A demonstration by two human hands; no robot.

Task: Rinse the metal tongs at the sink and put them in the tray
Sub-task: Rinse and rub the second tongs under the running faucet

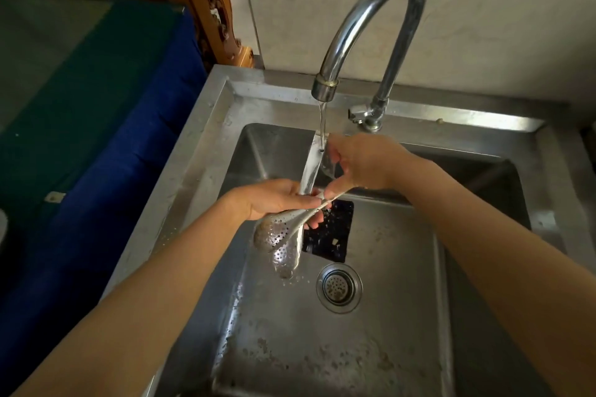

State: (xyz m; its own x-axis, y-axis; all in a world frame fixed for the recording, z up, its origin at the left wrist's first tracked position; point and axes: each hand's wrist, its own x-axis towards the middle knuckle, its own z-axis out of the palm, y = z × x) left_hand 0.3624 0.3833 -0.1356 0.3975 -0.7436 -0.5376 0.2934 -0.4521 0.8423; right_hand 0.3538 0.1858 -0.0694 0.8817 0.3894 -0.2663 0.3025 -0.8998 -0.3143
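We hold the metal tongs [309, 171] over the sink [193, 155]. Their long axis runs from the perforated heads [274, 232], low and nearest us, up and away to the far end, which sits under the water stream [322, 116] from the faucet [371, 26]. The left hand [274, 200] grips the arms just above the heads. The right hand [358, 164] pinches the upper part with curled fingers. No tray is in view, so we cannot tell which hand lies nearer to it.

surface: steel sink [206, 145] | in basin: black perforated mat [332, 232], drain strainer [338, 287] | on rim: faucet [350, 32]
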